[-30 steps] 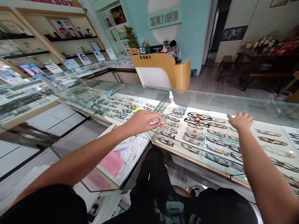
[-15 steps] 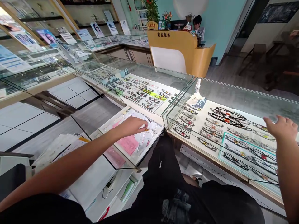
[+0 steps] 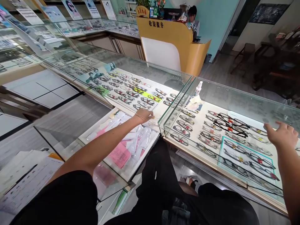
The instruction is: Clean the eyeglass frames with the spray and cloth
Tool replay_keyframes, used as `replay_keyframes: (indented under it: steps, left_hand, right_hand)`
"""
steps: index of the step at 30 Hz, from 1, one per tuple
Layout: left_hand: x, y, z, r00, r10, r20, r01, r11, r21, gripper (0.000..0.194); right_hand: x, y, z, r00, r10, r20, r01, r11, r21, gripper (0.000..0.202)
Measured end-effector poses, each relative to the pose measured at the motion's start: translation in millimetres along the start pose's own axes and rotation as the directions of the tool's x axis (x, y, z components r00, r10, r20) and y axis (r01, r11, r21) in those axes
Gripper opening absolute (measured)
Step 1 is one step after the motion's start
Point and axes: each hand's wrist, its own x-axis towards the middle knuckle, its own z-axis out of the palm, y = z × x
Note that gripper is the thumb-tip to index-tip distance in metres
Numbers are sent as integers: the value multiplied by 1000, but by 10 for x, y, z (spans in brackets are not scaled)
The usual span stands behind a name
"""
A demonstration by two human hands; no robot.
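My left hand (image 3: pixel 143 115) is over the back of the pulled-out drawer, close to the glass counter's inner edge. Its fingers are pinched, and a tiny amber bit shows at the tips; what it belongs to is unclear. Below lie pink slips (image 3: pixel 120 154) and clear plastic bags (image 3: pixel 140 140) in the drawer (image 3: pixel 134 171). At the right, my right hand (image 3: pixel 282 134) is over the glass top, fingers apart and holding nothing. Left of it, dark-framed eyeglasses (image 3: pixel 231 125) look larger than the rows of eyeglasses (image 3: pixel 209 137) inside the case.
A white spray bottle (image 3: pixel 198 88) stands beside a pale cloth (image 3: pixel 195 100) on the counter. Papers (image 3: pixel 30 178) lie at lower left. Beyond the glass cases is a yellow reception desk (image 3: pixel 164 28) with a person (image 3: pixel 192 15) behind it. My knees are against the counter front.
My left hand has moved forward from above the drawer's papers toward the counter edge, still pinched. My right hand stays open over the glass. The view has shifted.
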Motion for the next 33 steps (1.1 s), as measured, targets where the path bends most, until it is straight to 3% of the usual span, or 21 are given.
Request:
replay_keyframes:
  steps: [8, 15, 23, 30, 33]
  left_hand:
    - [905, 261, 108, 999, 9, -53, -12, 998, -54, 37]
    - [1389, 461, 162, 1000, 10, -3, -11, 998, -59, 35]
    - [1616, 584, 200, 998, 26, 60, -22, 997, -69, 31]
    - [1658, 611, 176, 994, 2, 110, 4, 998, -60, 25]
    - [1633, 602, 159, 992, -6, 122, 13, 999, -51, 32]
  right_hand:
    - [-162, -164, -136, 999, 46, 21, -45, 997, -60, 97]
    - [-203, -218, -179, 998, 52, 40, -47, 992, -115, 98]
    - [-234, -254, -204, 999, 36, 30, -33, 994, -106, 85]
    - [-230, -278, -217, 997, 47, 55, -40, 993, -108, 79]
    - [-226, -282, -214, 997, 46, 63, -38, 992, -122, 82]
